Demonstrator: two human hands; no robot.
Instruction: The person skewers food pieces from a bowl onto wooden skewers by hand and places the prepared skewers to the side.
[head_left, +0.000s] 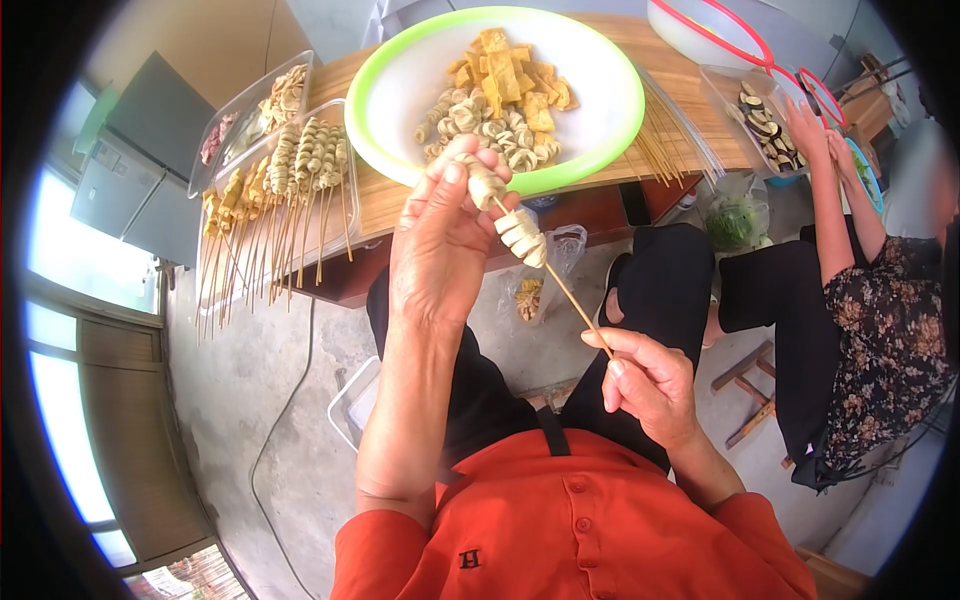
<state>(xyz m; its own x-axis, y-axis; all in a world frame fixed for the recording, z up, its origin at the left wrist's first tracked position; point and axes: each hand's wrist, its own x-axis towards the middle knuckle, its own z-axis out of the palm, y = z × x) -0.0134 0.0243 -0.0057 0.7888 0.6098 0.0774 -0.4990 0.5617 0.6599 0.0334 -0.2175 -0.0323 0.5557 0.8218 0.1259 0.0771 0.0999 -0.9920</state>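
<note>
My right hand [650, 385] pinches the lower part of a thin wooden skewer [575, 298], which slants up to the left. Pale, spiral-cut rolls [523, 238] are threaded on its upper part. At the top end, my left hand [440, 225] grips another roll [482, 183] on the skewer between thumb and fingers. Just behind the left hand stands a large white bowl with a green rim [622, 160]. In it lie a heap of similar rolls [465, 112] and a pile of yellow-brown tofu pieces [508, 75].
Finished skewers [290, 170] fill a clear tray at the left, with another tray [215, 135] behind. Bare skewers [665, 135] lie right of the bowl. At the right, another person's hands [815, 135] are near a tray of dark-edged slices [765, 130]. A stool [750, 395] stands below.
</note>
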